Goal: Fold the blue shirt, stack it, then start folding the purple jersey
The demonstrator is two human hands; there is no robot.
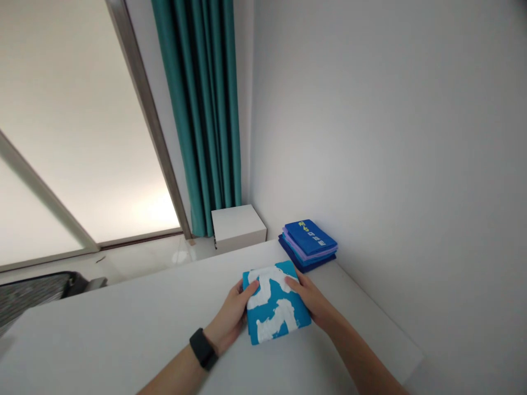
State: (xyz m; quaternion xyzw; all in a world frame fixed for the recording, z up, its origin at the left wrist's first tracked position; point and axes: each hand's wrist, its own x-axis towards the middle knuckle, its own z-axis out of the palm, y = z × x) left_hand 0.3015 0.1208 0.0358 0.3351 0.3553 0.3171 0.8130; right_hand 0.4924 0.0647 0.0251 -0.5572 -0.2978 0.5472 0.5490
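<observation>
A folded light-blue cloth with white print [275,304] lies on the white table [123,329]. My left hand [234,312] grips its left edge, thumb on top and fingers curled under. A black watch sits on that wrist. My right hand [310,299] holds the cloth's right edge the same way, thumb resting on the top face. Both hands are closed on the cloth.
A stack of folded blue and purple cloths [308,244] sits at the table's far right corner by the wall. Beyond the table stand a white box [237,225], a teal curtain [206,109] and a large frosted window. A dark chair [37,293] is at left.
</observation>
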